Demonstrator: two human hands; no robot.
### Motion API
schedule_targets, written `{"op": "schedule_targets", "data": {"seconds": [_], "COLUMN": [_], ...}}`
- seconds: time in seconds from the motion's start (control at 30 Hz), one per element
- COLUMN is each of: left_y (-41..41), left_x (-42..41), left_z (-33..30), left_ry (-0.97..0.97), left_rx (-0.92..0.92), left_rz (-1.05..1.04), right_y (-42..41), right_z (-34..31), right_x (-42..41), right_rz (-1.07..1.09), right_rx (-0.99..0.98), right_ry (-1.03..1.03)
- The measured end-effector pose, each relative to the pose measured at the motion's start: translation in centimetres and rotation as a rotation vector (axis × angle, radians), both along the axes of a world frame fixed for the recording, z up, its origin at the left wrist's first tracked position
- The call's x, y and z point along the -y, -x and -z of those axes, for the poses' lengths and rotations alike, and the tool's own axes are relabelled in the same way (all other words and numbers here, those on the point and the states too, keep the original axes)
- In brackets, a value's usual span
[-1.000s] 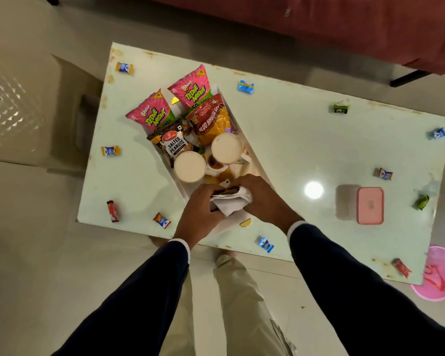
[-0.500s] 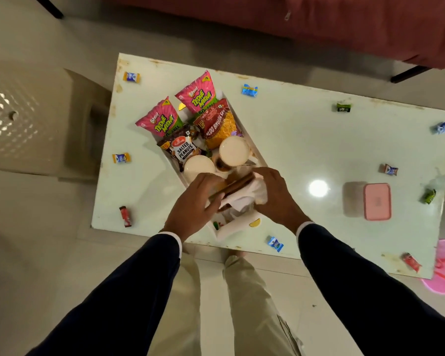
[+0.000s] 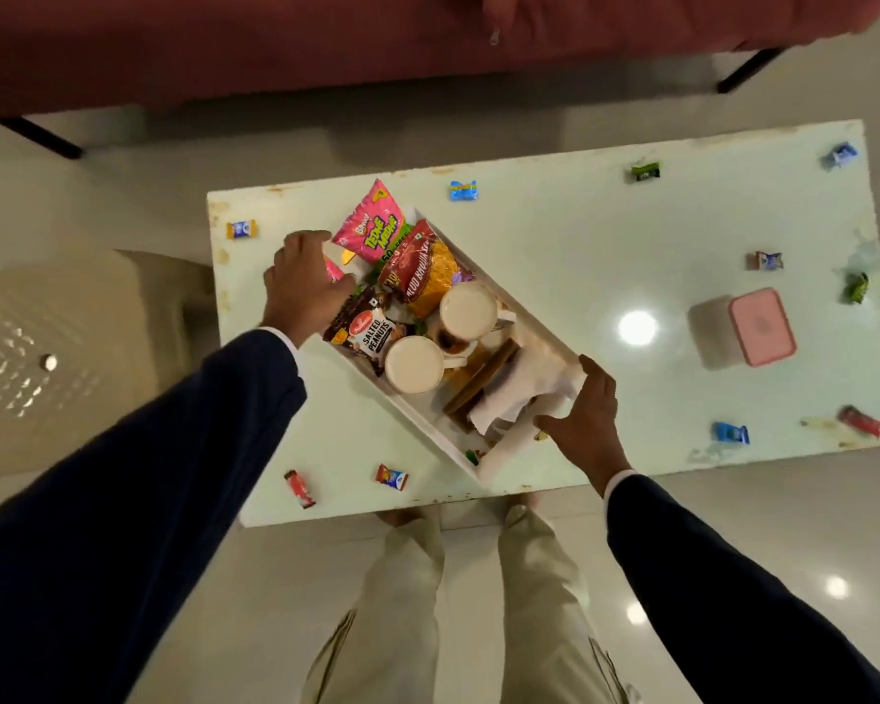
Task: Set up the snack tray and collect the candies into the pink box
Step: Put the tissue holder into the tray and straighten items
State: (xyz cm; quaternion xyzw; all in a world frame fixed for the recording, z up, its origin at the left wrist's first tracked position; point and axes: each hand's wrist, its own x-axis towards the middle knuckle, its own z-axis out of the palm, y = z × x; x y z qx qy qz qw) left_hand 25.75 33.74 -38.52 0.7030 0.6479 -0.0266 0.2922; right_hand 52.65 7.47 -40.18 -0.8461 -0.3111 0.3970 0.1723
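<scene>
A white snack tray (image 3: 540, 325) lies diagonally on the pale table (image 3: 580, 256). It holds a pink snack packet (image 3: 372, 223), a red packet (image 3: 420, 266), salted peanuts (image 3: 367, 333), two full cups (image 3: 468, 309) (image 3: 414, 364), brown wafers and a white napkin (image 3: 509, 398). My left hand (image 3: 301, 287) grips the tray's far left end and covers a second pink packet. My right hand (image 3: 585, 414) grips its near right end. The closed pink box (image 3: 760, 327) sits at the right. Wrapped candies lie scattered, such as a blue one (image 3: 462, 190), a green one (image 3: 645, 171) and a red one (image 3: 298, 487).
More candies lie along the table's right edge (image 3: 857, 288) and near edge (image 3: 730, 432). A red sofa (image 3: 275, 43) runs behind the table. A beige plastic stool (image 3: 47, 348) stands at the left. My legs are against the table's near edge.
Both hands let go of the napkin, which now lies in the tray. They spread apart to the tray's two ends. The view shifted left.
</scene>
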Motion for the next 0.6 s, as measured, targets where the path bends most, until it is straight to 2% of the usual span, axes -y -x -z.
{"op": "schedule_targets", "data": {"seconds": [0.1, 0.2, 0.27, 0.43, 0.53, 0.6], "left_y": [-0.8, -1.8, -2.0, -1.8, -1.3, -1.2], "left_x": [-2.2, -3.7, -4.5, -5.3, -5.3, -5.4], "left_z": [1.5, 2.8, 3.3, 3.6, 3.4, 3.5], "left_ry": [0.118, 0.176, 0.2, 0.239, 0.228, 0.272], "left_rx": [-0.092, -0.054, 0.01, 0.076, 0.029, 0.038], "left_rz": [0.138, 0.123, 0.068, 0.059, 0.137, 0.116], "right_y": [1.4, 2.7, 3.0, 3.2, 2.8, 2.3], "right_z": [0.4, 1.1, 1.8, 3.4, 4.4, 4.9], "right_x": [1.1, 2.5, 2.7, 2.0, 1.7, 1.6], "right_rz": [0.133, 0.12, 0.15, 0.474, 0.471, 0.469], "right_rx": [0.103, 0.162, 0.104, -0.215, -0.199, -0.22], "right_ry": [0.207, 0.285, 0.313, 0.253, 0.283, 0.311]}}
